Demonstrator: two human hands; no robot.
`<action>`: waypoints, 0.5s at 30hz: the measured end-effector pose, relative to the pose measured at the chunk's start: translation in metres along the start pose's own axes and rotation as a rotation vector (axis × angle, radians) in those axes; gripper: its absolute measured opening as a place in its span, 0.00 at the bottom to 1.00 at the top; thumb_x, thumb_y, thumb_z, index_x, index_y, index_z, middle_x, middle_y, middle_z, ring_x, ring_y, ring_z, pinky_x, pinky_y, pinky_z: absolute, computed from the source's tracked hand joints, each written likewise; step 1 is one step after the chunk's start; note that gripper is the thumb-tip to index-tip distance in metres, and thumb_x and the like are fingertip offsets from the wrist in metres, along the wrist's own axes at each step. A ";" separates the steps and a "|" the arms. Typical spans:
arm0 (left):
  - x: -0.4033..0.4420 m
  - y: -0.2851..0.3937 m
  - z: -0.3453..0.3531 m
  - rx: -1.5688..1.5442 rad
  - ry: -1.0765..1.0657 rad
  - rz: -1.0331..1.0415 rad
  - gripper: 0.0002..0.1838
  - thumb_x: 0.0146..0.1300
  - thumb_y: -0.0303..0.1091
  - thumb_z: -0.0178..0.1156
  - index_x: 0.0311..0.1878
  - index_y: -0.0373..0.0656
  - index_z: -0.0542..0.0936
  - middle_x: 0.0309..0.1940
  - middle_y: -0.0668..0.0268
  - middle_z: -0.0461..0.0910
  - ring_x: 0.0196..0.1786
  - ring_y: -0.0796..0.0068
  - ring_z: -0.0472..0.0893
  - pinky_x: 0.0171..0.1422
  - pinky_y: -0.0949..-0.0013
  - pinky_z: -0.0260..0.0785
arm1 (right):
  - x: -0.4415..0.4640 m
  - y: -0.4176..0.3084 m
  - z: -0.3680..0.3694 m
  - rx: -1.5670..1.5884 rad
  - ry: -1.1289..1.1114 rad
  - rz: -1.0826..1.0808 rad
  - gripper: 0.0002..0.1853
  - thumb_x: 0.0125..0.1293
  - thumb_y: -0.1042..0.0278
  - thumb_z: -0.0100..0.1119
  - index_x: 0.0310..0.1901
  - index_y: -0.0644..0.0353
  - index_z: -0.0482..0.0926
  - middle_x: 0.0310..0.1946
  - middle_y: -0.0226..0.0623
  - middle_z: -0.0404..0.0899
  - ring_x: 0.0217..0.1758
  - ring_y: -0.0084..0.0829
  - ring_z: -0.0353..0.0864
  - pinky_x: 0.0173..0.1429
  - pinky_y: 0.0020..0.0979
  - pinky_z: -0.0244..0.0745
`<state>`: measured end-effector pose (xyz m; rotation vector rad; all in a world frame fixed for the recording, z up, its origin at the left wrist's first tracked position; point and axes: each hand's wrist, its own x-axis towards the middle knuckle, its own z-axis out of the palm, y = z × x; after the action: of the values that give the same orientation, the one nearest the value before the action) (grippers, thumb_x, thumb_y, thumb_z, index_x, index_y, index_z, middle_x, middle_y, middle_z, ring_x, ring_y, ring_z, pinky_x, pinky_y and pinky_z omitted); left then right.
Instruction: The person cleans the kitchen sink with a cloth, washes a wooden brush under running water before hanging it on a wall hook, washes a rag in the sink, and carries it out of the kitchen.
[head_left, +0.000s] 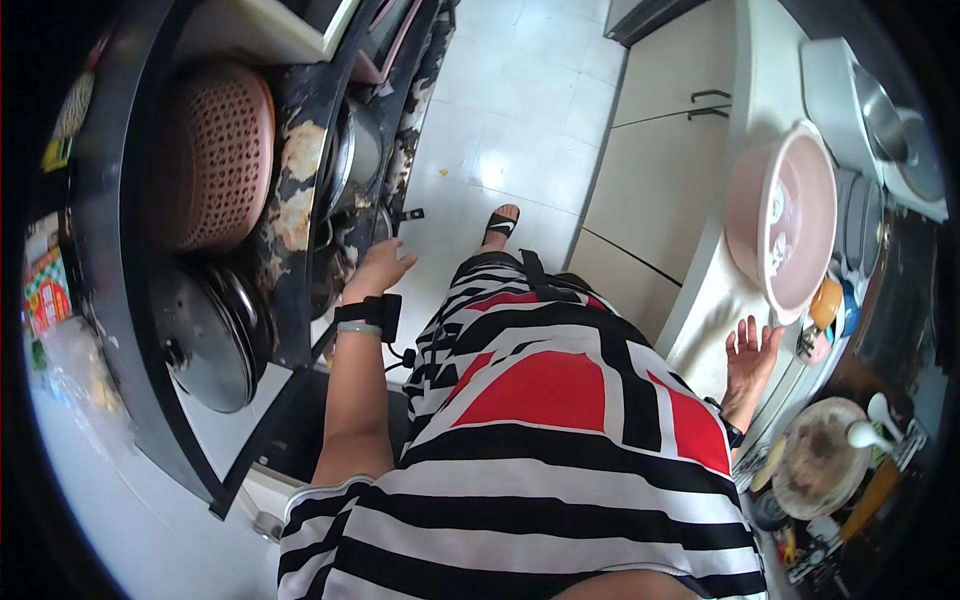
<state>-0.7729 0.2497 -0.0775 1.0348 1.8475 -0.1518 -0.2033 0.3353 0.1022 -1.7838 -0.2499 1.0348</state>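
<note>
My left hand [378,268] is stretched out beside the lower rack on the left, thumb apart from the fingers, with nothing visible in it. Just beyond its fingertips a short black-tipped handle [412,214] sticks out from among the metal cookware on the rack. A metal pot [362,150] stands a little farther along that rack. My right hand [752,362] is raised over the counter edge, fingers spread, holding nothing. It is nearest the rim of a pink basin [805,215]; whether they touch I cannot tell.
A pink perforated basket [222,160] and glass pot lids [210,340] sit on the black rack [130,250] at left. White cabinets [665,150] line the right. Behind my right hand are a round worn board [820,455] and white spoons [870,435]. Tiled floor [500,120] runs between.
</note>
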 end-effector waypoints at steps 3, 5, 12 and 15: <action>0.006 -0.018 0.024 -0.116 0.031 0.008 0.30 0.59 0.49 0.60 0.58 0.37 0.73 0.56 0.48 0.74 0.61 0.52 0.73 0.64 0.59 0.65 | -0.016 -0.007 0.036 0.136 0.021 0.149 0.35 0.61 0.41 0.60 0.61 0.54 0.62 0.51 0.38 0.74 0.47 0.33 0.76 0.45 0.35 0.75; 0.006 -0.023 0.032 -0.219 0.033 -0.033 0.30 0.59 0.49 0.60 0.58 0.37 0.74 0.56 0.48 0.74 0.61 0.53 0.73 0.64 0.60 0.65 | -0.016 -0.004 0.045 0.040 -0.118 0.185 0.32 0.62 0.42 0.59 0.60 0.55 0.65 0.50 0.38 0.75 0.46 0.31 0.76 0.44 0.34 0.75; 0.000 -0.071 0.087 -0.252 0.017 -0.139 0.32 0.59 0.52 0.59 0.59 0.37 0.73 0.52 0.50 0.78 0.55 0.57 0.77 0.60 0.61 0.68 | -0.039 0.021 0.108 -0.505 -0.533 0.193 0.16 0.65 0.64 0.61 0.53 0.59 0.76 0.42 0.33 0.80 0.37 0.21 0.78 0.39 0.21 0.74; -0.017 -0.071 0.100 -0.317 0.026 -0.240 0.31 0.60 0.52 0.59 0.59 0.37 0.73 0.52 0.49 0.77 0.56 0.57 0.77 0.60 0.63 0.68 | -0.037 0.026 0.125 -0.588 -0.662 0.080 0.17 0.66 0.63 0.60 0.54 0.59 0.76 0.41 0.33 0.80 0.38 0.20 0.78 0.39 0.21 0.73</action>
<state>-0.7523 0.1441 -0.1385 0.5990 1.9391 0.0142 -0.3260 0.3838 0.0856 -1.9001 -0.9784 1.7198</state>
